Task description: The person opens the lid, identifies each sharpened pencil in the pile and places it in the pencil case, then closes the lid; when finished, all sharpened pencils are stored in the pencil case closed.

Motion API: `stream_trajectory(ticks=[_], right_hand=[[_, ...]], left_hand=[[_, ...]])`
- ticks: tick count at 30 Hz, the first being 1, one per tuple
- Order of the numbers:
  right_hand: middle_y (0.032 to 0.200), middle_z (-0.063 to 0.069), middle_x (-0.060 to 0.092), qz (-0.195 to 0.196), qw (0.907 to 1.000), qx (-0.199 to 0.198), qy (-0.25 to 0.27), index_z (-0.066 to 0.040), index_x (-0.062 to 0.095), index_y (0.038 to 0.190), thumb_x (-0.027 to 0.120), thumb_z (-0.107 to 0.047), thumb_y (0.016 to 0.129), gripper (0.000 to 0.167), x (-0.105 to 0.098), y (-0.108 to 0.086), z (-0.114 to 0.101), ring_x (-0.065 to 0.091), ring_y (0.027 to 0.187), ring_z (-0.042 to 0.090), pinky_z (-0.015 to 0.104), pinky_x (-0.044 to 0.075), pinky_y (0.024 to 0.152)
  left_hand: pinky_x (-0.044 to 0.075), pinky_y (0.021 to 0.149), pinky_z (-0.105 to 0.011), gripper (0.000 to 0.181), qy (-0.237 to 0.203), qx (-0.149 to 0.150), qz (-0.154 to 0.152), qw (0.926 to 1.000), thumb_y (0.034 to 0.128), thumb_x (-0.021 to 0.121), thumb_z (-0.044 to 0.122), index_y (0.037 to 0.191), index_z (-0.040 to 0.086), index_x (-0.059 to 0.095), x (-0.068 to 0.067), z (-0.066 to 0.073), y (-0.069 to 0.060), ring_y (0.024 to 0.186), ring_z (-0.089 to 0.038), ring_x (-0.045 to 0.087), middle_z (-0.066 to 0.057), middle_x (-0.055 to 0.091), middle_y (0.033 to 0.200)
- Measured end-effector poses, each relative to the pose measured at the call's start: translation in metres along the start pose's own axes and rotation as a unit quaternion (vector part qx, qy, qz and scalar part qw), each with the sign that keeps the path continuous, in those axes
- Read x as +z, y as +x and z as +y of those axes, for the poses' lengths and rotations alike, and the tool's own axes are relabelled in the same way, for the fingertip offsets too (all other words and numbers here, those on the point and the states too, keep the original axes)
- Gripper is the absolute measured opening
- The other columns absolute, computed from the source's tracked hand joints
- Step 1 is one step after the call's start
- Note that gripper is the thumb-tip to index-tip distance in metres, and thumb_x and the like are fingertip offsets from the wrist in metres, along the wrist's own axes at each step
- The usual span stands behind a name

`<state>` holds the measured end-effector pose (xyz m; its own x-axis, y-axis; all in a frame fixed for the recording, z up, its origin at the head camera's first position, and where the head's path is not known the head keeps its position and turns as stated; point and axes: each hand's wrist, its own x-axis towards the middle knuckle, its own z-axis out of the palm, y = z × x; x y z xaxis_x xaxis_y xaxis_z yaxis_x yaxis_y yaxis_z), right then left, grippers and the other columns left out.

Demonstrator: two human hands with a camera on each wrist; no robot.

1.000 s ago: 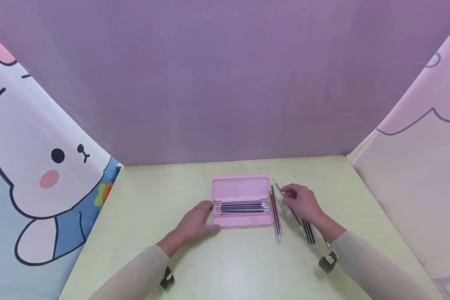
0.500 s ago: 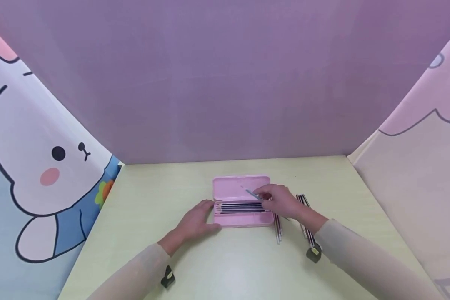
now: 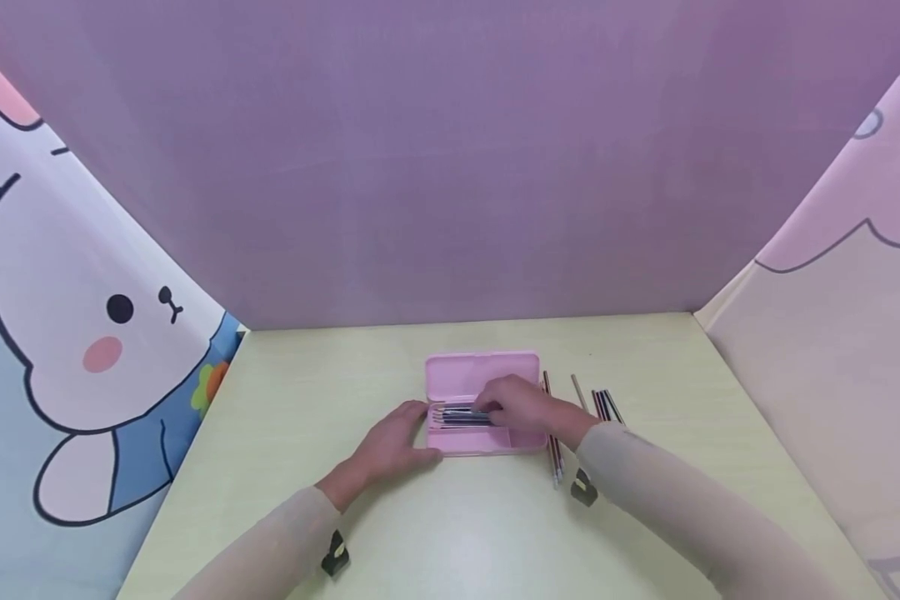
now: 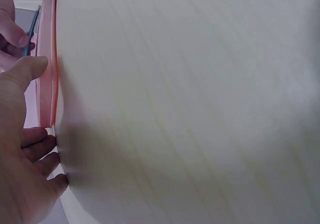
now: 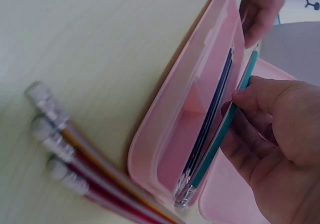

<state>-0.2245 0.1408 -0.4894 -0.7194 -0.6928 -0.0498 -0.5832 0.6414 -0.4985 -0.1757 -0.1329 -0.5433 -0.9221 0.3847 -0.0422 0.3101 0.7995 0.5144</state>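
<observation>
A pink pencil case [image 3: 465, 439] lies with its lid [image 3: 447, 375] raised at the back and several dark striped pencils [image 5: 218, 96] in its long compartment. My left hand [image 3: 392, 443] holds the case's left end, thumb on the front side and fingers round the corner. Over the compartment, my right hand [image 3: 521, 403] pinches a green pencil [image 5: 227, 121] between thumb and fingers. Its eraser end dips toward the compartment's right end, beside the dark pencils, in the right wrist view. Whether it touches the case floor cannot be seen.
Several pencils with red stripes [image 3: 555, 458] lie just right of the case. Farther right are a single light pencil [image 3: 578, 392] and several dark striped pencils [image 3: 607, 406], partly hidden by my right sleeve. A purple partition [image 3: 450, 167] stands behind the table.
My right hand has carried the green pencil left from the loose pencils, across the lid and down over the compartment. My left hand has stayed at the case's left end.
</observation>
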Motion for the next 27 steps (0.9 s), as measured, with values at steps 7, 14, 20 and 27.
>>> stream_trajectory(ticks=[7,14,20,27], right_hand=[[0.105,-0.001,0.078,-0.026,0.9996,0.004,-0.013,-0.013,0.081,0.109,0.072,0.001,0.09,0.024,0.008,0.014,-0.005,0.067,0.093,0.009,0.029,0.058,0.091],[0.101,-0.003,0.076,-0.028,0.9985,0.039,0.026,-0.016,0.082,0.107,0.07,0.0,0.091,0.026,0.016,0.018,-0.007,0.06,0.085,0.009,0.027,0.055,0.084],[0.101,-0.006,0.076,-0.018,0.9987,0.046,0.014,-0.019,0.083,0.1,0.073,-0.009,0.093,0.016,0.016,0.017,-0.01,0.062,0.09,0.009,0.031,0.055,0.091],[0.107,-0.008,0.077,-0.009,0.9992,0.036,-0.012,-0.019,0.081,0.107,0.073,-0.012,0.094,0.017,0.015,0.012,-0.004,0.065,0.1,0.009,0.033,0.056,0.097]], left_hand=[[0.044,0.117,-0.048,0.087,-0.006,-0.005,-0.003,1.0,0.0819,0.08,0.051,0.152,0.01,0.047,-0.001,0.0,0.0,0.139,-0.029,0.052,-0.007,0.051,0.154],[0.045,0.116,-0.047,0.088,0.001,0.0,-0.002,1.0,0.0817,0.08,0.052,0.151,0.01,0.047,-0.001,-0.001,0.001,0.138,-0.029,0.052,-0.008,0.051,0.153],[0.045,0.116,-0.047,0.087,0.001,-0.001,0.001,1.0,0.0814,0.079,0.052,0.151,0.01,0.047,-0.001,-0.001,0.0,0.138,-0.029,0.053,-0.008,0.052,0.153],[0.045,0.116,-0.048,0.087,-0.004,0.002,0.003,1.0,0.0816,0.08,0.051,0.151,0.01,0.047,0.0,-0.002,-0.001,0.138,-0.029,0.053,-0.008,0.052,0.152]])
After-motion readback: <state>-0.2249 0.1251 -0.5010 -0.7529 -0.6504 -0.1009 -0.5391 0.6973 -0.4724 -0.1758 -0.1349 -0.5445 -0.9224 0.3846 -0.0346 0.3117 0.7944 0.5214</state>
